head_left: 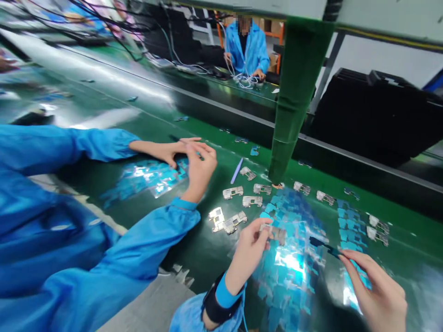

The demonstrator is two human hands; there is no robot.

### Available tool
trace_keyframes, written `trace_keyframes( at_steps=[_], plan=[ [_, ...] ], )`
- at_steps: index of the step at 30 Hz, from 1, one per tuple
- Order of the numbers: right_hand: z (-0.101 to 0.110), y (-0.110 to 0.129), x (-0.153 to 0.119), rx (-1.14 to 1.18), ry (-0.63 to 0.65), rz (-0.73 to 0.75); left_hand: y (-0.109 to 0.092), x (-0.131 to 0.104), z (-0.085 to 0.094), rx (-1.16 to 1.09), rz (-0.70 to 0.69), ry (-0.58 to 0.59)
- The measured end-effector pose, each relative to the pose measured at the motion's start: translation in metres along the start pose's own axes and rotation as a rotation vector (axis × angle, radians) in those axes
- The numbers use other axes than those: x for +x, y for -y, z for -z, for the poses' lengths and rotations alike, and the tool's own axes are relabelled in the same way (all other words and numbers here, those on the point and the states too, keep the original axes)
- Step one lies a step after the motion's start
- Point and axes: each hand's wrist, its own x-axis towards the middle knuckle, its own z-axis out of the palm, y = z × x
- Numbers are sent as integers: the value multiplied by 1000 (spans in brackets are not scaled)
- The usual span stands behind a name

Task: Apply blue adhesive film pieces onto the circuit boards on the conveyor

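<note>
My left hand (248,249) pinches a small silver metal plate with cut-outs (278,234) by its left end. That plate is held over a sheet of glossy blue film pieces (289,281). My right hand (379,293) grips a thin black tool with a flat, wider tip (327,247) between thumb and fingers. The tool's tip points left toward the plate, apart from it, above the sheet's right side. More silver plates (252,201) lie beyond my left hand, and two overlapping plates (236,222) are to its left.
A co-worker's hands (200,168) work at the left over another blue sheet (148,177). A purple stick (236,170) lies among the plates. A green post (289,101) rises ahead. A narrow blue strip (351,226) lies right. Another person (246,50) handles white cables across the bench.
</note>
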Motion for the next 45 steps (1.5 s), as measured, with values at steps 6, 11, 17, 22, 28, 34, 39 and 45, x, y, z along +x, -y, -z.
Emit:
trace_keyframes(
  at_steps=[6, 11, 17, 22, 28, 34, 39, 45],
  plan=[
    [-6, -11, -3, 83, -208, -112, -12, -17, -24, 17, -90, 16],
    [-18, -24, -4, 373, -217, -393, -20, -14, -41, -11, -138, 69],
    [-2, 9, 25, 686, -46, -818, -34, -21, -38, -215, 73, 298],
    [-5, 18, 35, 786, 41, -891, -49, -26, -28, -385, 218, 419],
    [2, 26, 35, 779, 160, -829, -63, -40, -24, -331, 216, 439],
    [9, 35, 39, 731, 200, -816, -78, -47, -19, -205, 199, 366],
    [12, 39, 44, 694, 180, -792, -82, -53, -23, -245, 206, 335],
    [12, 43, 46, 663, 177, -791, -83, -54, -23, -198, 184, 311]
  ],
)
